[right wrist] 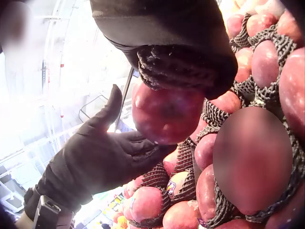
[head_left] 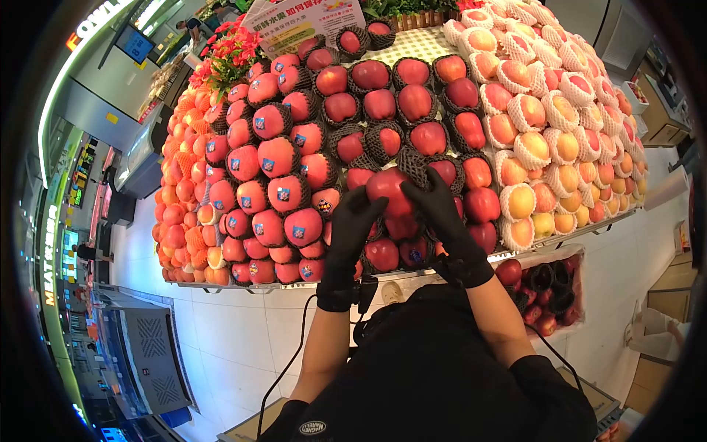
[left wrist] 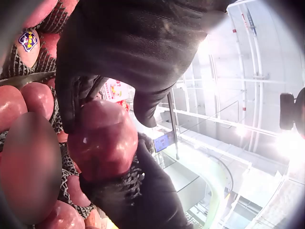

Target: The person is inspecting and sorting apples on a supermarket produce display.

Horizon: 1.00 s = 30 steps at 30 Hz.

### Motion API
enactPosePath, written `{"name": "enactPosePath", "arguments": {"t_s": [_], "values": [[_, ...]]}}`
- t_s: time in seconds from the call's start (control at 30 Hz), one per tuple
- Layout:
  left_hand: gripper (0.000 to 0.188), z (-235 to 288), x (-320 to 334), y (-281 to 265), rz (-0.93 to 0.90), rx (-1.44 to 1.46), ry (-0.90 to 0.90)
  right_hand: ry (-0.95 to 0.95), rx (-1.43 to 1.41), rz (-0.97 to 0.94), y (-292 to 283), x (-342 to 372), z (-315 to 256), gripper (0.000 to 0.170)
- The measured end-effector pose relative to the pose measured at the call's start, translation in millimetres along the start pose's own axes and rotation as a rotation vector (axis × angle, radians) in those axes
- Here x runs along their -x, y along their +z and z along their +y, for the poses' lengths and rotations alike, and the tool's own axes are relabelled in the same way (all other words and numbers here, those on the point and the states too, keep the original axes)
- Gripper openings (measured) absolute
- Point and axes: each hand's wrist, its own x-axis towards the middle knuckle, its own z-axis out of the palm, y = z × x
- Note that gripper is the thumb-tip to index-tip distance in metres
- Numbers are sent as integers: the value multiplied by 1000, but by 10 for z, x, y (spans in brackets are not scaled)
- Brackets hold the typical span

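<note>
A glossy red apple [head_left: 387,189] is between my two black-gloved hands, in front of the stacked fruit. My right hand [head_left: 444,215] holds it from the right, with a dark foam net sleeve [right wrist: 174,69] bunched between the glove and the apple. Part of that net [head_left: 414,163] sticks up beyond the right fingers in the head view. My left hand [head_left: 355,227] is at the apple's left side. Its extended fingers [right wrist: 138,145] reach the apple's edge, and its thumb [left wrist: 145,109] stands apart from the skin.
Red apples [head_left: 427,138] in dark nets lie in rows ahead. Stickered apples [head_left: 283,193] are stacked to the left, and fruit in white nets [head_left: 532,149] to the right. A lined crate [head_left: 578,295] of red apples stands on the floor. A printed sign [head_left: 302,26] is behind.
</note>
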Motion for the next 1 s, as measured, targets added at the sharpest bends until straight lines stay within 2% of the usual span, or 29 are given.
{"name": "enactPosePath", "arguments": {"t_s": [0.1,0.17,0.3,0.37,0.47,0.5,0.57,0.6,0.67,0.77,0.83,0.9,1.0], "values": [[41,84,-9,60,-71,3,43,-104,-76,-60,-17,-53,66,46],[45,-30,-33,27,-78,86,-2,-193,-94,-77,-28,-67,109,44],[54,-282,-48,-5,-64,115,31,-208,17,-83,-72,-84,103,49],[63,-261,-25,2,-91,124,47,-191,-11,-102,-65,-101,170,51],[80,-129,-12,46,-109,59,150,-347,35,-141,-66,-110,161,49],[86,-91,-8,50,-110,23,197,-296,79,-161,-91,-90,125,48],[96,-35,-2,32,-47,-243,326,-191,169,-197,-174,-15,10,46],[100,-9,4,31,-14,-375,388,-210,129,-217,-187,4,-8,45],[102,70,3,47,-22,-343,403,-250,49,-258,-202,17,-33,43],[104,172,31,68,-27,-233,410,-330,100,-247,-222,-58,66,43],[105,155,27,66,-8,-264,413,-315,54,-285,-233,-55,32,42],[106,87,-2,52,31,-420,420,-284,61,-283,-221,-57,-2,40],[105,145,35,31,11,-391,308,-190,65,-217,-215,-132,8,36]]}}
